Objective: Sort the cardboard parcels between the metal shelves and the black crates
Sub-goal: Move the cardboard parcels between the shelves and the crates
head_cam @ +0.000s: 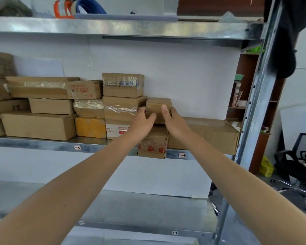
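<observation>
small parcel (158, 105) gripped between left hand (143, 121) and right hand (173, 121), fingers curled round its sides, above taped box (153, 145) on metal shelf (42, 145)

A plain white wall (184, 76) fills the background, softly and evenly lit. To the right stands a reddish-brown wooden bookcase (246, 68) with small items inside. Further right, a black office chair (290, 163) sits near a yellow bag (266, 167), with a white board (297, 121) behind them. A dark garment (290, 32) hangs at top right.
</observation>
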